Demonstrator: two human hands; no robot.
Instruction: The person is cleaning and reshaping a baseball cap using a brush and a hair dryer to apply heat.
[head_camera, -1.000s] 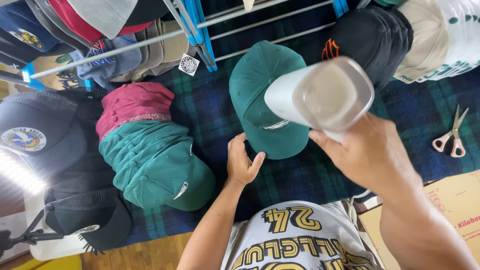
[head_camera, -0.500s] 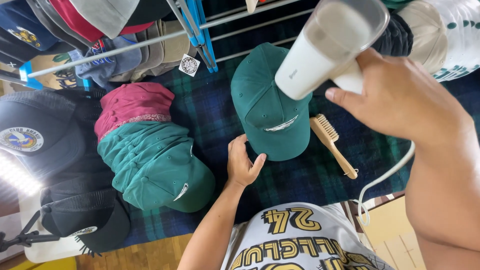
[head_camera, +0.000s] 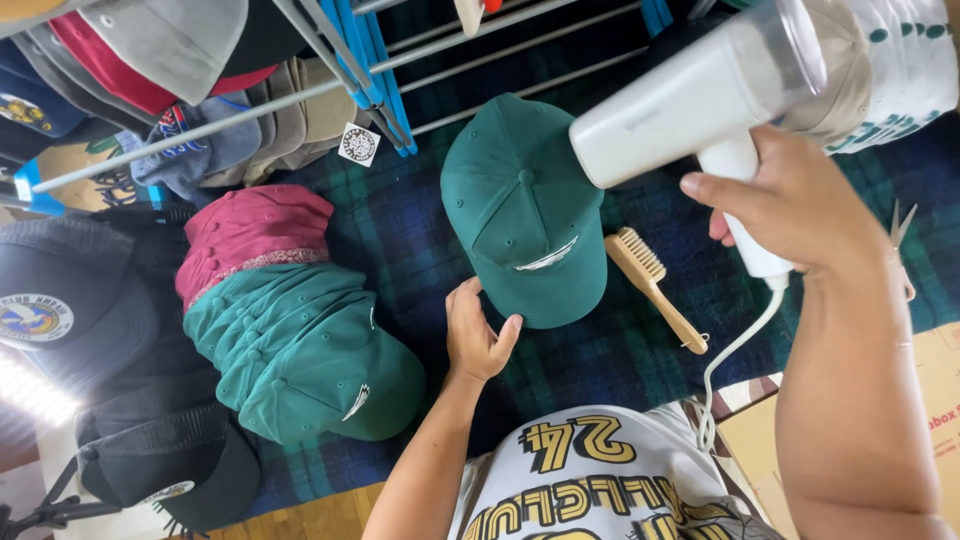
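A dark green cap (head_camera: 520, 215) lies on the plaid blanket (head_camera: 420, 235), brim toward me. My left hand (head_camera: 476, 335) rests on the blanket with its fingertips on the brim's left edge. My right hand (head_camera: 790, 205) grips the handle of a white handheld steamer (head_camera: 700, 95), held above the cap's right side, its nozzle aimed left over the crown. A white cord (head_camera: 735, 355) hangs from the handle. A wooden brush (head_camera: 655, 288) lies just right of the cap.
A stack of green caps (head_camera: 305, 355) with maroon ones (head_camera: 250, 225) behind it lies at left, black caps (head_camera: 80, 300) further left. A drying rack (head_camera: 380, 70) holds more caps at the top. Scissors (head_camera: 900, 225) lie at right, a cardboard box (head_camera: 935, 390) at lower right.
My right hand has lifted the steamer up and to the right off the cap and turned it sideways, uncovering the brush. My left hand stays on the brim.
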